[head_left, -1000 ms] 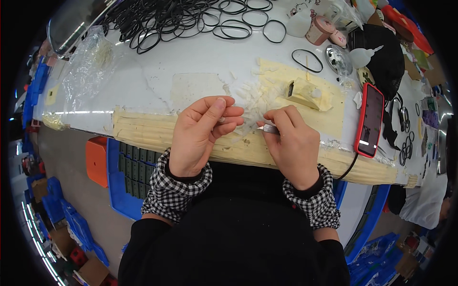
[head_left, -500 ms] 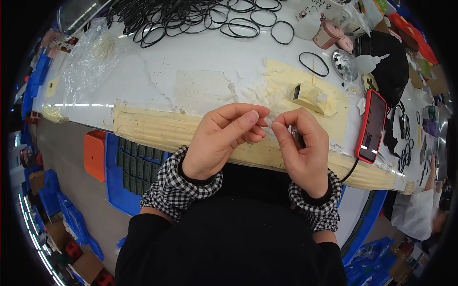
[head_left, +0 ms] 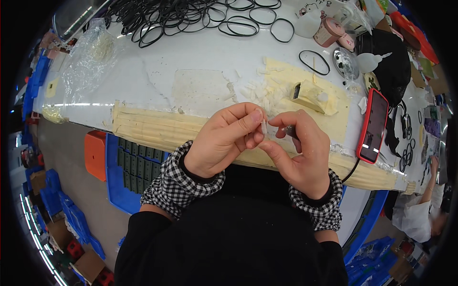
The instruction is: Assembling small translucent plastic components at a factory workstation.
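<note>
White piece [head_left: 264,127]: tiny, at the left hand's fingertips, just above the table's near edge, between the two hands. Left hand [head_left: 220,139] pinches it, thumb against forefinger, other fingers curled. Right hand [head_left: 304,151] is close by, thumb spread away from the forefinger; a grey tool [head_left: 289,131] sits tucked in its curled fingers, mostly hidden. Could be a small blade, can't confirm. Whether the right forefinger touches the piece: can't tell.

Around: white scraps [head_left: 255,93] on the table [head_left: 138,90] just past the hands, some on a yellow sheet [head_left: 341,127]; yellow block [head_left: 311,97] on that sheet. Phone [head_left: 373,126] off to the right, cable [head_left: 350,169] hanging over the edge. Black bands [head_left: 157,19] piled at the far side, one loose band [head_left: 314,63] nearer.

Risks, my judgement: piece is small and the pinch is narrow, so a slight slip could drop it over the edge or into the scraps, where same colour would make it hard to find. If the tool is sharp, the loose-looking hold could let it swing and nick the left fingertips. Right sleeve [head_left: 317,209] near the cable; a wide swing could snag it and drag the phone.
</note>
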